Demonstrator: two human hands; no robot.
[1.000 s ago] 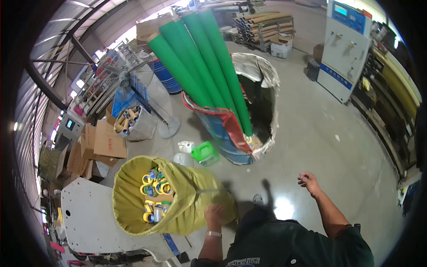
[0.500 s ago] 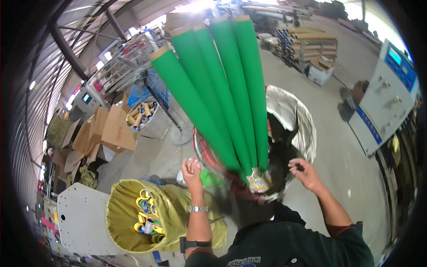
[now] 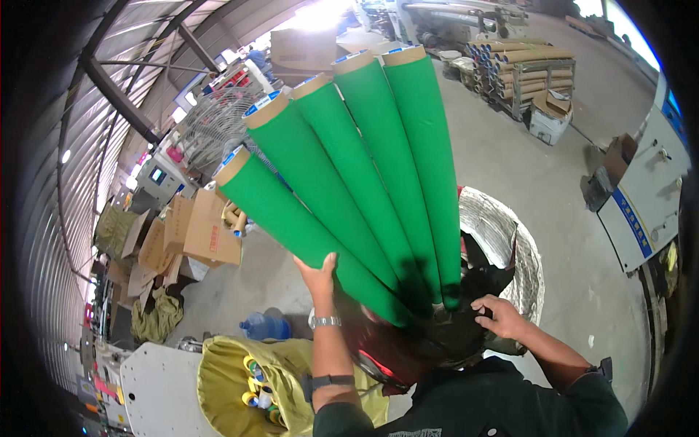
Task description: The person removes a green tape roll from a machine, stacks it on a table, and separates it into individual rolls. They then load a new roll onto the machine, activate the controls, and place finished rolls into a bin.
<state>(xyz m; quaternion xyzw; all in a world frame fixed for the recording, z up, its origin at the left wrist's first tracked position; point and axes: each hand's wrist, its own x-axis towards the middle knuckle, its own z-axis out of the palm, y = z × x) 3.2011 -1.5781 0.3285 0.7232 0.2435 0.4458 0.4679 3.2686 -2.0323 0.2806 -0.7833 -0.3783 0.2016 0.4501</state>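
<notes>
Several long green rolls with brown cardboard cores stand fanned out in front of me, their lower ends close together. My left hand is at the lower side of the leftmost green roll, its thumb up against it and its fingers partly hidden by it. Near the rolls' lower ends, my right hand hovers with bent fingers apart, nothing visible in it. Around those ends is a round container with a silvery lining and dark, crumpled material inside.
At lower left, a yellow-green sack holds tape rolls beside a pale board. A blue water bottle lies behind it. Cardboard boxes and a large fan stand left; a control cabinet stands right. Tubes are racked behind.
My left hand has gone from free in the air to the leftmost roll. The rolls now spread wider and lean further left. My right hand appears lower, and the view has shifted.
</notes>
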